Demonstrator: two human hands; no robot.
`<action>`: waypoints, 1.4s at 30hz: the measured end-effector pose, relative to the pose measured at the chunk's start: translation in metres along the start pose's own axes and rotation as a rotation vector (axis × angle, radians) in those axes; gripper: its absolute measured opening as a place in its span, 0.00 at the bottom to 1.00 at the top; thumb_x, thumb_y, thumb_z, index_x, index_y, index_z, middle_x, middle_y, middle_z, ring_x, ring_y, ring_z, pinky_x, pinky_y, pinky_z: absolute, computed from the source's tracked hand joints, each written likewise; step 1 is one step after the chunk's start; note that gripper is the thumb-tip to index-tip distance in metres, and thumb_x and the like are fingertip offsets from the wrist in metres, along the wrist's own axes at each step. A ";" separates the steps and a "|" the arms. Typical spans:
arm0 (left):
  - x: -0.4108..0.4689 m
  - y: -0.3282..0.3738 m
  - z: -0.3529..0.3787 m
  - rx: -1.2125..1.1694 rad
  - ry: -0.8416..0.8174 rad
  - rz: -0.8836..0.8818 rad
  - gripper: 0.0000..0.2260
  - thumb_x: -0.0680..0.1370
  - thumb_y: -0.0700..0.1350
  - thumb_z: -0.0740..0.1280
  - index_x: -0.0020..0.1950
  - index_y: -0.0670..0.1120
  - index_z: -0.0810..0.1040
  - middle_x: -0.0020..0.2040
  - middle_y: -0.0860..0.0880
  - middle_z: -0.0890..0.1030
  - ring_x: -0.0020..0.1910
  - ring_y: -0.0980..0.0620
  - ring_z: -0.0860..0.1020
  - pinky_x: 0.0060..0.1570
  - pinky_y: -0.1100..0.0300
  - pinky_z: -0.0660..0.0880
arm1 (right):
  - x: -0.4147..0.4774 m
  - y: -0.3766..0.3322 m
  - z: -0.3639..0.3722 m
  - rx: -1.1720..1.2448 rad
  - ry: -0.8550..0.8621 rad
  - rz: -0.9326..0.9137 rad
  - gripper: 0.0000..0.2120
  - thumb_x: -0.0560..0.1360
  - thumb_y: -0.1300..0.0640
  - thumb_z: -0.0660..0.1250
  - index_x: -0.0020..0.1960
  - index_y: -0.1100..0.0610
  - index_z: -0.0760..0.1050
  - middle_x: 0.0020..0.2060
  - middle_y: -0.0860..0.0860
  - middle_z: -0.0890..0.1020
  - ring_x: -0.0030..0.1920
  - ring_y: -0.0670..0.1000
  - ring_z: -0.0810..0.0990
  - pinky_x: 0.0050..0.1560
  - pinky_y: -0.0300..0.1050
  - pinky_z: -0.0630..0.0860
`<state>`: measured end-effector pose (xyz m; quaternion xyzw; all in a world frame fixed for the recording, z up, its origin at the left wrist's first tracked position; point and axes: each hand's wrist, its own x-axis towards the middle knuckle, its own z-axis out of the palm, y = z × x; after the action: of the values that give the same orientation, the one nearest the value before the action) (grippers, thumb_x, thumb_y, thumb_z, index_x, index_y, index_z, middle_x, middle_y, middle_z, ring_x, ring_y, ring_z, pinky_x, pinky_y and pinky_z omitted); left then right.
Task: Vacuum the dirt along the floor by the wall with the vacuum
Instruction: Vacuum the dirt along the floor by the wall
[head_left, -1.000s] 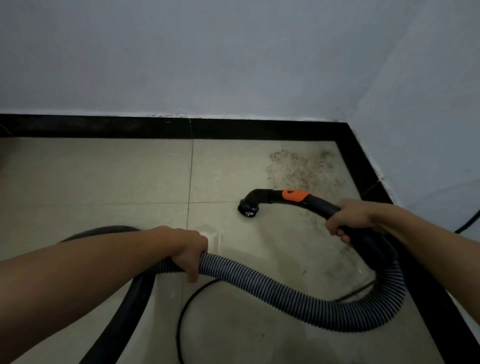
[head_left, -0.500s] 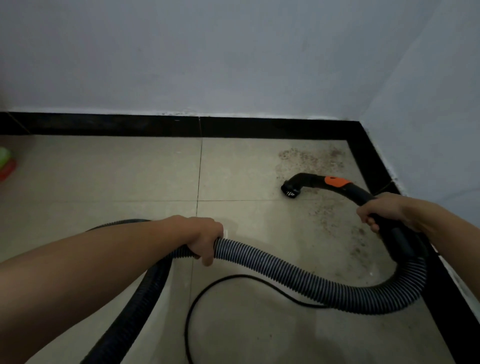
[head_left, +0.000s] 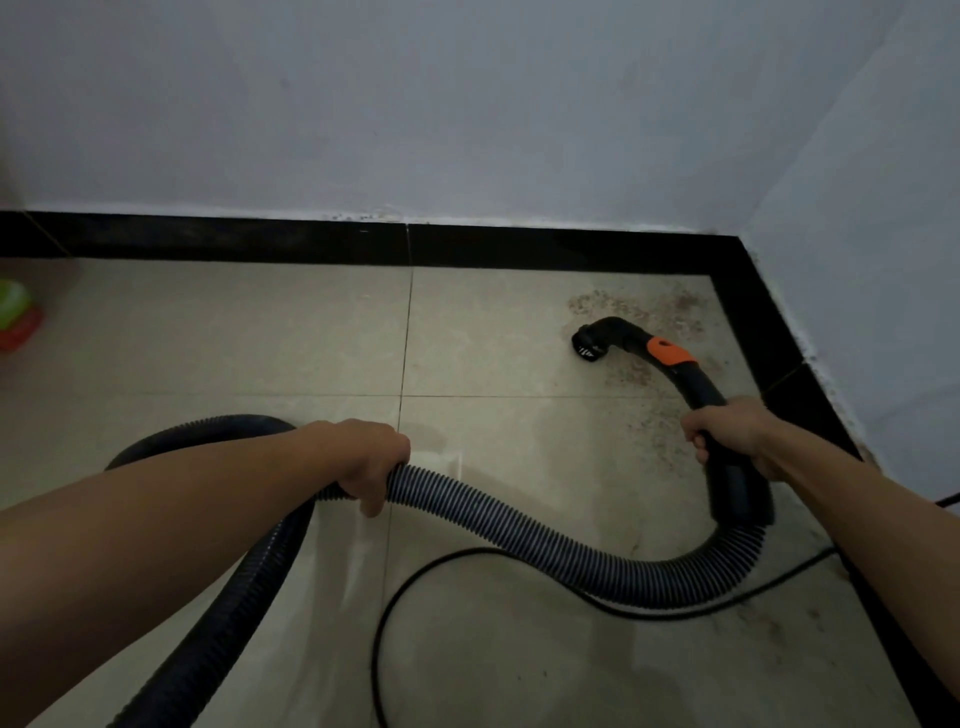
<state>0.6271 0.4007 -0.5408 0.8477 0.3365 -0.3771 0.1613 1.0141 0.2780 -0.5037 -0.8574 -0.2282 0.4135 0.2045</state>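
Observation:
The vacuum's black curved nozzle (head_left: 592, 345) with an orange button (head_left: 669, 353) sits low over brown dirt (head_left: 634, 306) scattered on the beige tiles in the corner, near the black skirting (head_left: 519, 248). My right hand (head_left: 727, 428) grips the black nozzle handle. My left hand (head_left: 371, 457) is closed around the ribbed grey hose (head_left: 519, 525), which curves from it to the handle. More dirt (head_left: 660, 426) lies along the right wall.
A black power cable (head_left: 415, 577) loops on the floor under the hose. A green and red object (head_left: 15, 319) sits at the far left edge. White walls meet in the corner at the upper right.
The nozzle has travelled from mid-floor toward the corner and now sits at the dirt patch. My right hand moved with it; my left hand kept its hold on the hose.

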 end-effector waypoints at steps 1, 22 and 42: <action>0.001 -0.002 0.000 -0.001 -0.001 -0.006 0.20 0.65 0.50 0.77 0.50 0.53 0.71 0.41 0.54 0.72 0.45 0.51 0.77 0.43 0.57 0.75 | 0.002 -0.002 0.001 0.007 -0.006 0.004 0.06 0.65 0.70 0.67 0.33 0.62 0.73 0.22 0.56 0.75 0.21 0.52 0.74 0.30 0.43 0.75; 0.020 -0.038 -0.006 -0.064 0.106 -0.138 0.21 0.66 0.48 0.75 0.56 0.53 0.71 0.42 0.55 0.71 0.45 0.53 0.75 0.40 0.60 0.71 | 0.085 -0.061 0.007 0.374 0.094 0.032 0.10 0.74 0.68 0.64 0.36 0.59 0.68 0.19 0.52 0.72 0.15 0.46 0.69 0.18 0.35 0.71; 0.014 -0.007 -0.005 -0.044 0.023 -0.006 0.20 0.63 0.53 0.77 0.50 0.54 0.71 0.42 0.54 0.73 0.44 0.51 0.76 0.40 0.57 0.73 | 0.047 -0.069 -0.005 -0.148 -0.028 -0.097 0.03 0.67 0.67 0.68 0.36 0.63 0.75 0.23 0.56 0.78 0.21 0.51 0.76 0.31 0.43 0.76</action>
<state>0.6315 0.4149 -0.5480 0.8470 0.3493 -0.3605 0.1750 1.0290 0.3598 -0.4930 -0.8523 -0.3021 0.3971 0.1572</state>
